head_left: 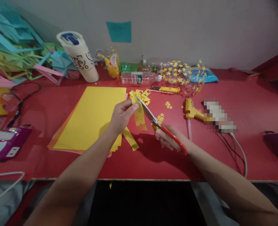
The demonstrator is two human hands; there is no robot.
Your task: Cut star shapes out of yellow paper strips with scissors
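My left hand (123, 115) pinches the top of a yellow paper strip (139, 115) with faint star outlines. In my right hand (165, 138) are red-handled scissors (174, 138), their blades pointing up and left to the strip's top edge beside my left fingertips. Yellow scraps with star-shaped holes (146, 96) lie just behind the strip. Small cut stars (160, 118) rest near the scissors' pivot, with more stars (168, 105) farther back. Another yellow strip (130, 138) lies below my left hand, beside a stack of yellow sheets (91, 116).
At the back stand a white tumbler (79, 58) and a bottle with yellow pieces (112, 66); clear bottles (140, 78) lie beside them. A yellow cutter (168, 90), glue gun (190, 108) and corded power strip (220, 116) are to the right. Folded paper shapes (18, 50) fill the back left.
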